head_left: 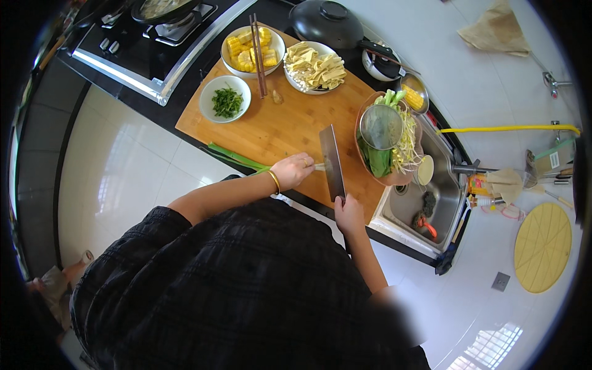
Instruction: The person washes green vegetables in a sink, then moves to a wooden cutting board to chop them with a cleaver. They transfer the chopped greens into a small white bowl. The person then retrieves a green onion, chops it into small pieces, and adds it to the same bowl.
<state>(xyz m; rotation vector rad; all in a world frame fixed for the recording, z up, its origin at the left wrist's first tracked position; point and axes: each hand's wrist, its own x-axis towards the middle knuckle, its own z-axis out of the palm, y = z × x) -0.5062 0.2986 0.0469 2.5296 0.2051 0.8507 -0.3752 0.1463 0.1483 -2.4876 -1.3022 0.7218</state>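
Observation:
My left hand [293, 171] is closed round the pale ends of some green onions [237, 158], whose green leaves trail off to the left along the board's near edge. In my right hand [349, 215] is the handle of a cleaver [332, 163], its broad blade pointing away from me just right of the white onion tips. Both hands are over the wooden cutting board [296, 126]. Beyond the left hand stands a white bowl of chopped greens [227, 102], and a small brownish piece [277, 97] lies near it.
At the back stand bowls of corn [251, 52], with chopsticks [257, 55] across it, and tofu-skin strips [314, 65]. A basket of vegetables [385, 139] sits on the right beside the sink [425, 213]. A stove [145, 46] lies far left, a black lidded pot [327, 26] behind.

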